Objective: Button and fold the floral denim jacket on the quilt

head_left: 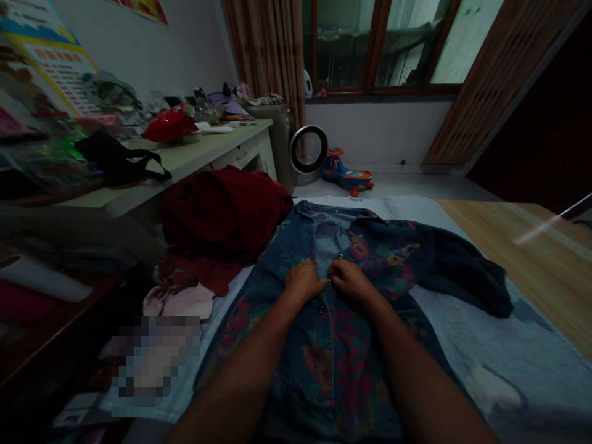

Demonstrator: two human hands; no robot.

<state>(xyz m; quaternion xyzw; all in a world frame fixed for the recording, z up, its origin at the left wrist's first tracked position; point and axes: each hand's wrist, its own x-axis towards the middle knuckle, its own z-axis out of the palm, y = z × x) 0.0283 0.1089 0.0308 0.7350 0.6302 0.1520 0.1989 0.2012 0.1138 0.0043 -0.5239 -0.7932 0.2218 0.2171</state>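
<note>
A blue denim shirt (pixel 324 345) with a red flower print lies spread front-up on a pale sheet (pixel 490 345). My left hand (pixel 303 280) is closed on the left edge of the shirt's front opening. My right hand (pixel 351 279) pinches the right edge at a metal button. The two hands meet at the placket about mid-chest. The collar (pixel 333 213) lies open further away, and the shirt's right sleeve (pixel 467 274) trails off to the right.
A heap of dark red cloth (pixel 222 213) and pink garments (pixel 178 299) lie left of the shirt. A cluttered desk (pixel 217 148) stands at the left. Bare wood of the bed (pixel 518 246) shows at right. A round fan (pixel 308 149) and toy car (pixel 346 172) sit on the floor.
</note>
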